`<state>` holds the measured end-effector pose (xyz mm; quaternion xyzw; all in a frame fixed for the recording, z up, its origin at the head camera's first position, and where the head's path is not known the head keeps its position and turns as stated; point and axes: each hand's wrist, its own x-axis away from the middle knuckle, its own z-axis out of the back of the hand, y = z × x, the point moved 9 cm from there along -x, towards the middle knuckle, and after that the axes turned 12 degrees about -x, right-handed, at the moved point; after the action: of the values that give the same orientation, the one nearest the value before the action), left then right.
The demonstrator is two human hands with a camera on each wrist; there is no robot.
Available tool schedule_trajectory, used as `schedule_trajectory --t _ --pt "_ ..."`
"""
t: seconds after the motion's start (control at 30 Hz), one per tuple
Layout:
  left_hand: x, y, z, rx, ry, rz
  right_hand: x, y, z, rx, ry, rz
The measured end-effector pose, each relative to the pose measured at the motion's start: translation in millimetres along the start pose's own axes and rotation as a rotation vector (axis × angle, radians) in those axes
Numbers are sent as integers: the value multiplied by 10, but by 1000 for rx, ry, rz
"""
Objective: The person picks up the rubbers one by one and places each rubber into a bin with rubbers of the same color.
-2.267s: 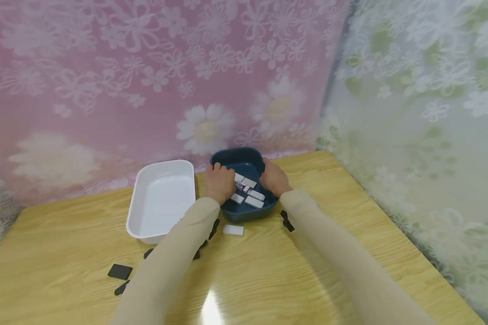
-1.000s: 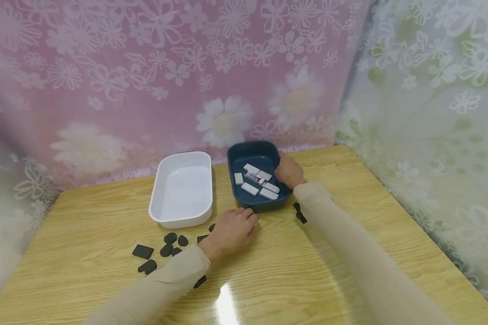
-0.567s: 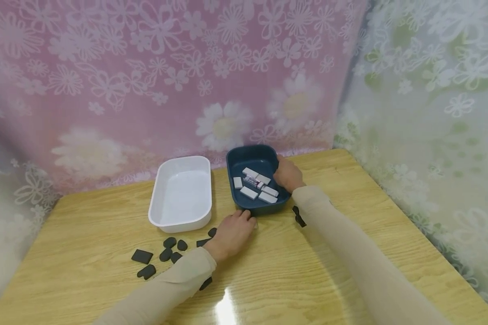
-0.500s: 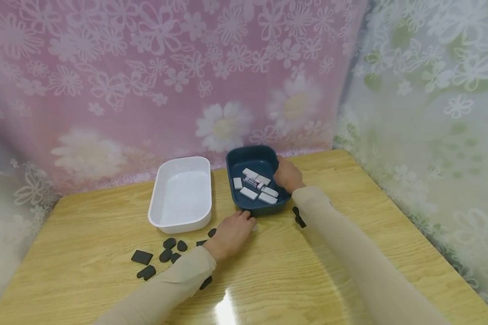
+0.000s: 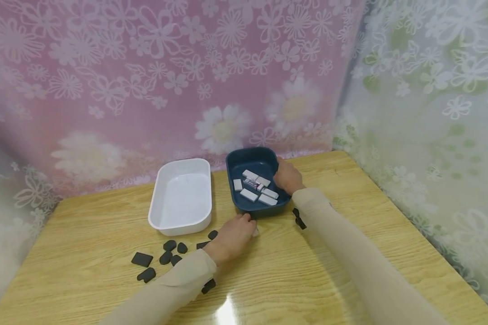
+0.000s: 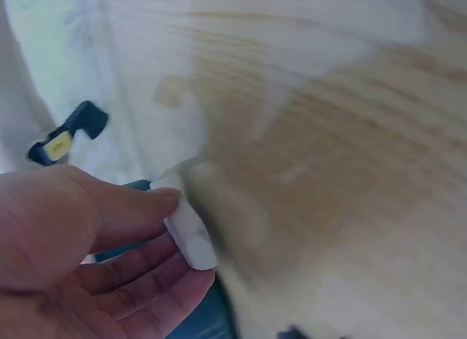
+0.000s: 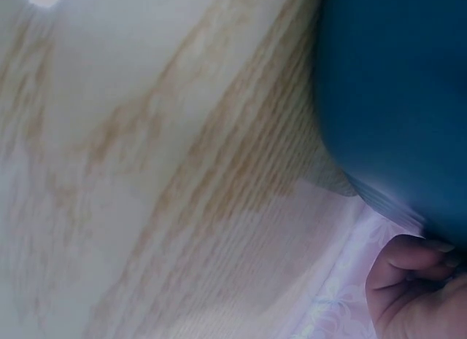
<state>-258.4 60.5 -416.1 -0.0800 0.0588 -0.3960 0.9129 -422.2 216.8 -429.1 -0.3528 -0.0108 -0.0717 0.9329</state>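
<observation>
In the head view my left hand [image 5: 232,235] is low at the front of a dark blue plastic tub [image 5: 252,155]. The left wrist view shows it pinching a white block like an eraser [image 6: 191,237] between thumb and fingers. My right hand [image 5: 288,175] grips the tub's right rim; the right wrist view has its curled fingers [image 7: 408,255] against the blue wall. Inside the tub lie several white blocks [image 5: 249,195], one with a dark printed label [image 5: 252,183].
Left of the tub stands a white plastic tub [image 5: 179,196] with nothing in it. In front of it several small black pieces [image 5: 170,245], some rounded and some flat, lie on the wooden table [image 5: 301,280]. A floral curtain [image 5: 154,90] hangs behind.
My left hand has left the blue tub's left rim and come down to the white block on the table, which it now pinches. The right hand stays on the rim.
</observation>
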Motion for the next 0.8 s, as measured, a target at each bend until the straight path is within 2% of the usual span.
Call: schedule_trajectory --t 0.07,0.23,0.33,0.47,0.57,0.63,0.8 --pt "14 -4 72 17 9 -26 -1 1 1 3 -1 2" --pt "34 -70 389 118 32 -94 -1 -7 6 11 -2 6" --pt "-8 -176 561 188 50 -96 -5 -8 3 13 -4 9" --pt "-153 -362 684 219 95 -76 -10 -13 6 16 -9 12" --pt "-306 -512 693 188 129 -51 -7 -22 7 12 -10 12" --pt "-417 -608 654 160 129 -27 -3 -26 10 5 -7 10" --pt "-669 -780 464 118 61 22 9 -22 13 -1 -6 9"
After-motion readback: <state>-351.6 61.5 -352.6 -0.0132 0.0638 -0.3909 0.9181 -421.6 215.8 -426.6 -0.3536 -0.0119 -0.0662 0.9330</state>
